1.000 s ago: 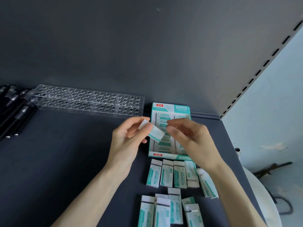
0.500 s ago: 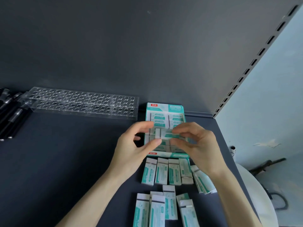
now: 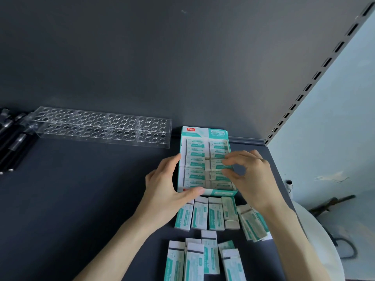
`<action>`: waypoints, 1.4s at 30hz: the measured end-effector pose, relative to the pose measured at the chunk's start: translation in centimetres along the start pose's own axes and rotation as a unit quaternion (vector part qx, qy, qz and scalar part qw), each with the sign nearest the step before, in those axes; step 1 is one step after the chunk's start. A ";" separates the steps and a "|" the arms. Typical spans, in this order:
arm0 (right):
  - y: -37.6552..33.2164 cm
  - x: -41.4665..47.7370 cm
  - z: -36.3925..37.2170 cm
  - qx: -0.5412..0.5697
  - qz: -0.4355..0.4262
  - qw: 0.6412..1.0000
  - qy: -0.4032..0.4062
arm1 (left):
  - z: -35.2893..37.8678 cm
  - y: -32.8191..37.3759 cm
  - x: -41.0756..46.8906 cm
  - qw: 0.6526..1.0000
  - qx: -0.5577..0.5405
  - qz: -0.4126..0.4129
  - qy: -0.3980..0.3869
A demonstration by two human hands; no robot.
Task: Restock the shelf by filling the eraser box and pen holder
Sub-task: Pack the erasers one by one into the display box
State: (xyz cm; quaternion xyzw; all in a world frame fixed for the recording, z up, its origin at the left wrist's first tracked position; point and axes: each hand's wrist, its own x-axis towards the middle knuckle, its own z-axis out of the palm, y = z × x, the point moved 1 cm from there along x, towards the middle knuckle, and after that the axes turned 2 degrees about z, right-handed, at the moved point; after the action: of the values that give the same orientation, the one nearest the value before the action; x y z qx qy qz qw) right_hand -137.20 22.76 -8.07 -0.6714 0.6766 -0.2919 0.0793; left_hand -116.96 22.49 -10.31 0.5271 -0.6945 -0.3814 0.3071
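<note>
The left hand point(image 3: 162, 187) clasps the box point(image 3: 205, 132); the right hand point(image 3: 250, 175) pinches an eraser point(image 3: 214, 165), best pressed flat (level with neighbours).

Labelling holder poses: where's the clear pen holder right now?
Head view: the clear pen holder lies back left on the shelf, along the rear wall, black pens at its left end, the eraser box off its right end.
</note>
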 end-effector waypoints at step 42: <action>0.7 -11.9 -1.9 0.088 0.066 0.991 0.080 | 3.1 3.3 -8.9 0.974 0.117 0.192 -0.038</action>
State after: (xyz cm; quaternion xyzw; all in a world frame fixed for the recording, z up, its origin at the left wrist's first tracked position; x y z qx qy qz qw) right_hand -137.74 34.63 -10.20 -0.5900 0.6954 -0.3971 0.1030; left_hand -118.91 32.22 -9.29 0.4017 -0.8336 -0.2510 0.2840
